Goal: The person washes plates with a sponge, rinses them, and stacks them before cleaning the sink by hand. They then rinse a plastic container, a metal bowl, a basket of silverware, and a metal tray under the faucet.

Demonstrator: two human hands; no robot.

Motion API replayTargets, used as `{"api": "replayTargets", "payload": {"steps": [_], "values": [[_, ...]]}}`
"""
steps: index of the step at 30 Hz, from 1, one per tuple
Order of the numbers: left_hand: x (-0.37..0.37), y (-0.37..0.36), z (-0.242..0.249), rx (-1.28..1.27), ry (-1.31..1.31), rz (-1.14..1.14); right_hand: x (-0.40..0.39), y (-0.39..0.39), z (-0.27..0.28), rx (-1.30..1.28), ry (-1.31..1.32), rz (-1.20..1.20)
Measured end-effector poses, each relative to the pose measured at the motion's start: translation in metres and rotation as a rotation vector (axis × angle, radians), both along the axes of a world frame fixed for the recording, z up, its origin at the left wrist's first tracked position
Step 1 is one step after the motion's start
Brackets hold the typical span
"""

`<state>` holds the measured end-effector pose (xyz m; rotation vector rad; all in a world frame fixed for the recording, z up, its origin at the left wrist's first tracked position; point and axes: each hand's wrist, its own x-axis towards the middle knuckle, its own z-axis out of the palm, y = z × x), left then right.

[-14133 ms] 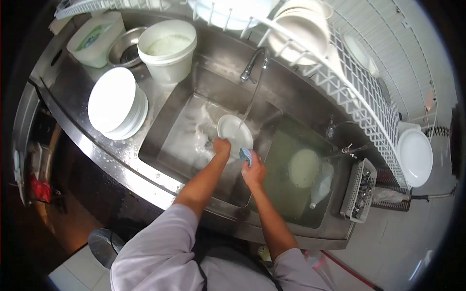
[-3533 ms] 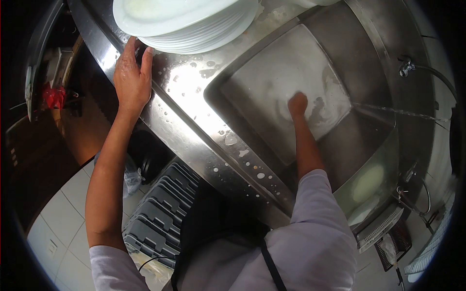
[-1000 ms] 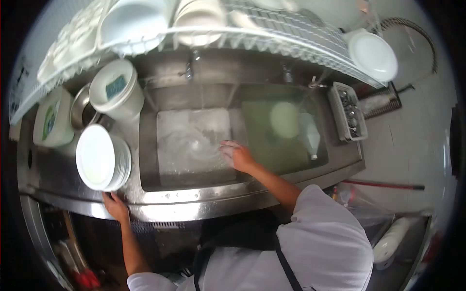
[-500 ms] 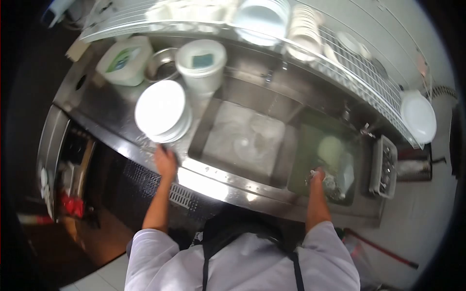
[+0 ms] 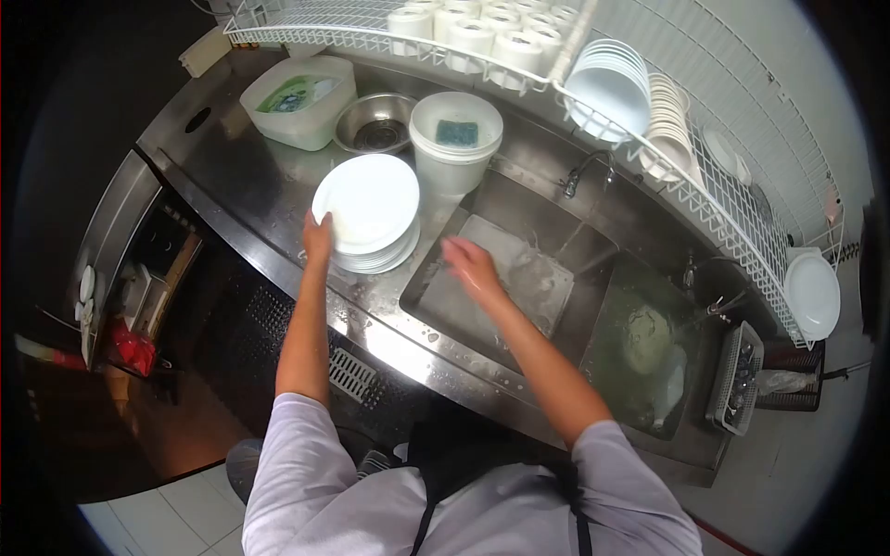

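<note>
A stack of white plates (image 5: 369,208) stands on the steel counter left of the sink. My left hand (image 5: 318,236) rests on the stack's near left edge, fingers on the top plate's rim. My right hand (image 5: 470,262) hovers over the soapy left basin (image 5: 519,278), fingers spread and holding nothing. A white bucket (image 5: 455,148) with a blue-green sponge (image 5: 456,132) floating in it stands just behind the plates.
The right basin (image 5: 640,357) holds greenish water with a plate and a bottle in it. A faucet (image 5: 584,171) stands behind the left basin. A wire rack (image 5: 649,139) with bowls and plates runs above. A steel bowl (image 5: 378,125) and a white tub (image 5: 298,99) sit at the back.
My right hand has left the right basin and come over the left basin. My left hand has moved from the counter edge up onto the plate stack.
</note>
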<state>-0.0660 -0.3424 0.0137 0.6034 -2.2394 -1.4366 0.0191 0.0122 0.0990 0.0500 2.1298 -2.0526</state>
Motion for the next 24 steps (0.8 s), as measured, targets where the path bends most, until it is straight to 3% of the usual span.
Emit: {"api": "replayTargets", "payload": {"steps": [2,5,8,13,15,17,19,21,24], "values": [[0.003,0.01,-0.002,0.024,0.076,0.04,-0.056,-0.044,0.013,0.327,-0.07,0.16],[0.013,0.024,0.013,0.388,0.167,0.028,-0.109,-0.104,0.008,0.233,-0.122,-0.093],[0.002,0.017,-0.014,0.374,0.187,0.065,-0.15,-0.124,0.006,0.232,-0.278,-0.134],[0.011,0.026,0.008,0.647,0.192,0.069,-0.152,-0.127,0.011,0.311,-0.296,-0.165],[0.015,0.026,0.016,0.759,0.185,0.089,-0.141,-0.134,0.03,0.584,-0.208,-0.143],[0.016,0.019,0.008,0.847,0.24,0.033,-0.132,-0.128,0.042,0.594,-0.221,-0.09],[0.019,0.009,0.003,0.974,0.251,-0.083,-0.126,-0.133,0.033,0.508,-0.204,-0.098],[0.022,0.002,-0.01,0.981,0.284,-0.025,-0.121,-0.153,-0.001,0.138,-0.222,-0.282],[0.03,0.011,0.015,1.13,0.281,-0.148,-0.101,-0.147,-0.008,0.071,-0.159,-0.279]]}}
